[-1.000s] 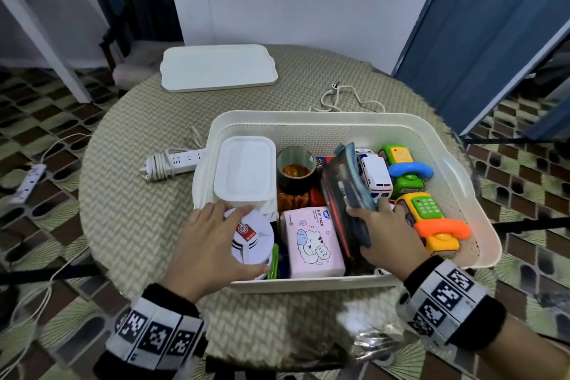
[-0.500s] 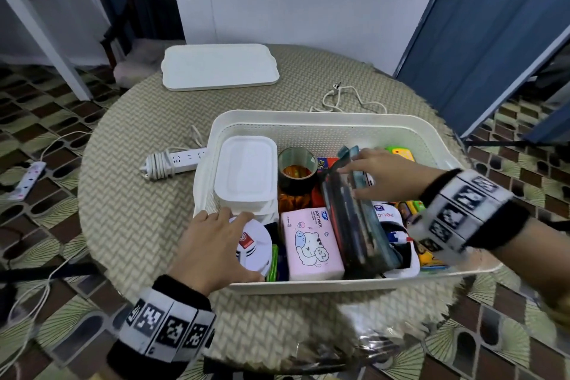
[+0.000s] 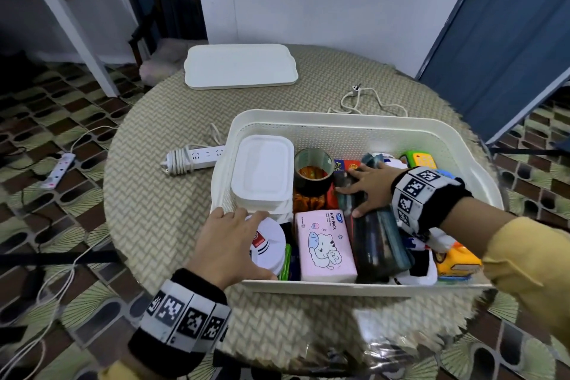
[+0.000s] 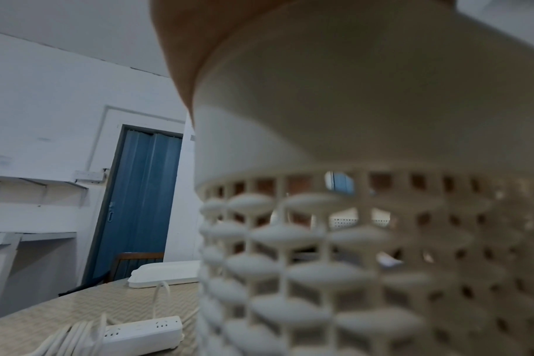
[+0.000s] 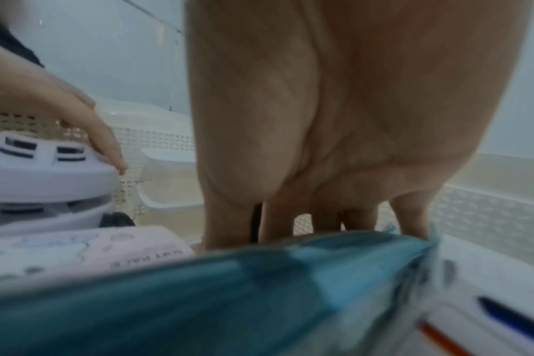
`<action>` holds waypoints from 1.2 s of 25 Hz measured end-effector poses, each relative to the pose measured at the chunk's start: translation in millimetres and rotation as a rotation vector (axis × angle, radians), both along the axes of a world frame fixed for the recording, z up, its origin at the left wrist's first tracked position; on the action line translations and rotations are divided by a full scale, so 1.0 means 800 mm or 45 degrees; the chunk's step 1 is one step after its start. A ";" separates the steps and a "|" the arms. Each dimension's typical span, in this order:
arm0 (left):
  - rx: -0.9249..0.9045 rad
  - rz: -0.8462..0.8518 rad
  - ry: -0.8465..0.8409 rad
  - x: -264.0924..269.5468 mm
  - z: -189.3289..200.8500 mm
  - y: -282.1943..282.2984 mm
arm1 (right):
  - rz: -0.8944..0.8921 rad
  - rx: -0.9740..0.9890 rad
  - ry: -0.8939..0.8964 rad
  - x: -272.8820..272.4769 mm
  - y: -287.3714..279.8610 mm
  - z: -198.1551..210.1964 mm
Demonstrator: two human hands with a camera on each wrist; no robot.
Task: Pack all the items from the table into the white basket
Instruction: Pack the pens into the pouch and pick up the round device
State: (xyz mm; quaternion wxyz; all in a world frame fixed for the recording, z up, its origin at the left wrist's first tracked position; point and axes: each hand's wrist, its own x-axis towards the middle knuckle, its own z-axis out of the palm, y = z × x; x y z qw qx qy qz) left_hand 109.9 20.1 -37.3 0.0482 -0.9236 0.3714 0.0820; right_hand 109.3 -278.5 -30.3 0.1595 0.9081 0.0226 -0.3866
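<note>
Left hand (image 3: 229, 244) at near-left corner of basket (image 3: 354, 120), fingers flat over the round white detector (image 3: 271, 245); nothing held, seems to be steadying. Right hand (image 3: 371, 190) deeper in, fingers spread flat on the dark teal pouch (image 3: 379, 244), pressing it down between pink tissue pack (image 3: 324, 244) and the toys; no curl round it.

Step, as I judge: settling packed goods. Next calls for fetching the power strip (image 3: 194, 157), lying on the counter (image 3: 154, 210) just left of the basket; cable (image 3: 364, 105) lies beyond.

Basket: rigid perforated plastic, rounded rim. Pouch: glossy, soft. Counter: woven mat. Far: flat white lid (image 3: 240, 69).
</note>
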 end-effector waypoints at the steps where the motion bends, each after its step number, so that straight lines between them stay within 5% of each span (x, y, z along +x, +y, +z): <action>1: 0.004 -0.004 0.000 0.000 0.000 0.000 | 0.000 -0.004 -0.006 -0.001 0.005 0.002; 4: 0.008 -0.031 -0.007 -0.001 0.002 -0.001 | -0.018 0.196 -0.192 -0.018 0.018 0.025; 7: -0.047 -0.001 0.056 0.000 0.004 -0.001 | 0.013 0.690 -0.484 -0.057 0.053 0.060; 12: -0.287 0.072 0.141 -0.004 0.007 0.003 | -0.046 1.119 -0.198 -0.125 0.107 0.069; 24: -0.219 0.064 0.160 0.004 0.012 0.005 | -0.254 1.400 -0.548 -0.171 0.116 0.020; 30: -0.899 0.118 0.112 -0.002 0.017 0.048 | -0.266 1.443 -0.679 -0.149 0.155 0.040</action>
